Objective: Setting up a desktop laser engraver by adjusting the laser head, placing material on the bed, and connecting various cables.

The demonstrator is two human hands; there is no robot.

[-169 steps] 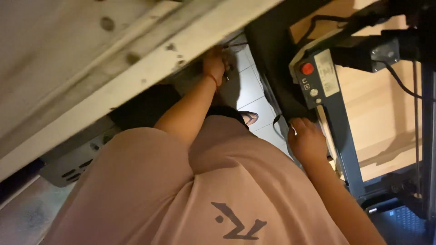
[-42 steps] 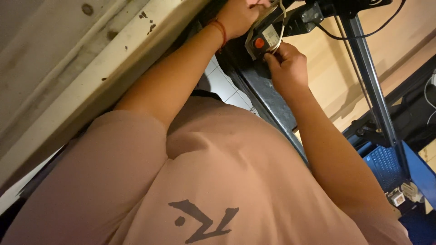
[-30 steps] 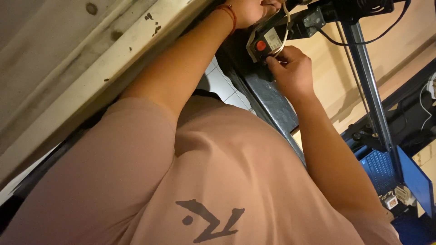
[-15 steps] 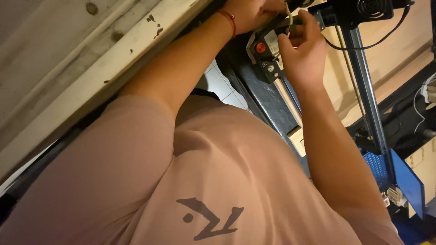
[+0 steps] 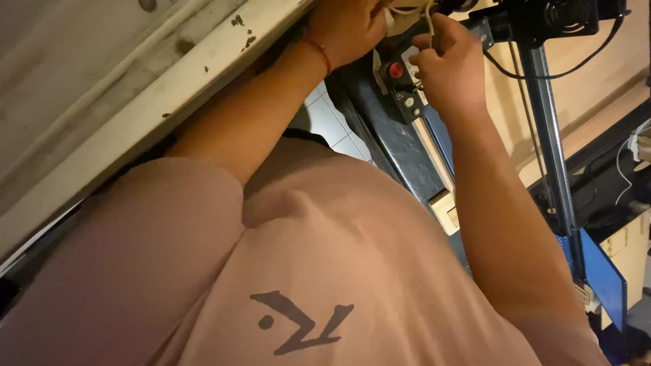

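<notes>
Chipped white wooden beam (image 5: 169, 88) overhead, hands (image 5: 444, 64) pinching pale thin cords (image 5: 426, 8) beside red-buttoned control box (image 5: 401, 85).

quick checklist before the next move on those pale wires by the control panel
1. Right hand grips the pale wires: ok, its fingers pinch them.
2. Left hand steadies the same spot: ok, though partly cut off.
3. Red button uncovered: ok, visible below the hands.
4. Black cable slack, not snagged: ok, it hangs free.
5. Where the wires end: cannot tell, out of view.
</notes>
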